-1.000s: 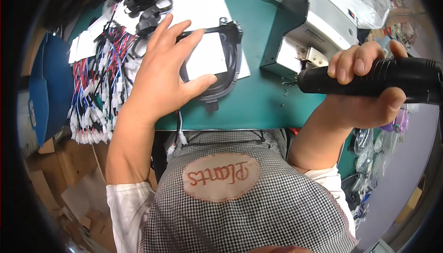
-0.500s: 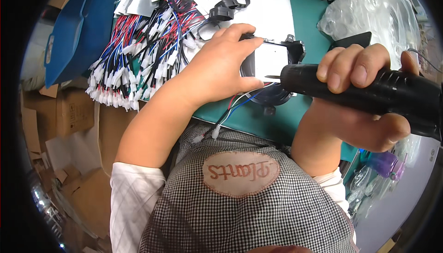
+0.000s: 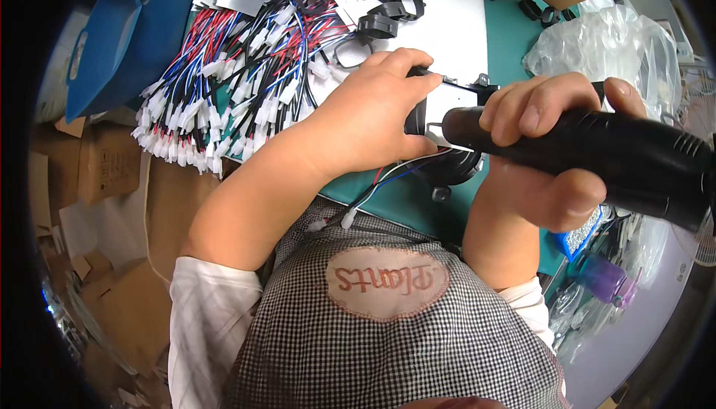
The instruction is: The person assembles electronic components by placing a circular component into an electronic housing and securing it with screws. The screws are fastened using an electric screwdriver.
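Note:
My left hand (image 3: pixel 365 114) grips the left side of a black plastic housing (image 3: pixel 456 169), thumb and fingers spread around its edge. A pale flat plate (image 3: pixel 450 101) lies in the housing. From its near side run red, white, blue and black wires (image 3: pixel 388 174) ending in white connectors (image 3: pixel 348 219). My right hand (image 3: pixel 548 114) is wrapped round a black electric screwdriver (image 3: pixel 634 157), held almost level and pointing left. Its thin bit is over the plate's left part, close to my left thumb; I cannot tell whether it touches a screw.
A heap of wire leads (image 3: pixel 246 73) with white connectors lies left on the green mat (image 3: pixel 511 36), beside a blue bin (image 3: pixel 123 36). Black plastic rings (image 3: pixel 378 26) sit on a white sheet. Clear plastic bags (image 3: pixel 604 51), a blue packet of screws (image 3: pixel 578 237) and a purple bottle (image 3: pixel 605 278) are right.
The screwdriver's bit has shifted left across the plate, nearer my left thumb. My left hand keeps its hold on the housing. The whole view has shifted slightly, and the blue packet now shows.

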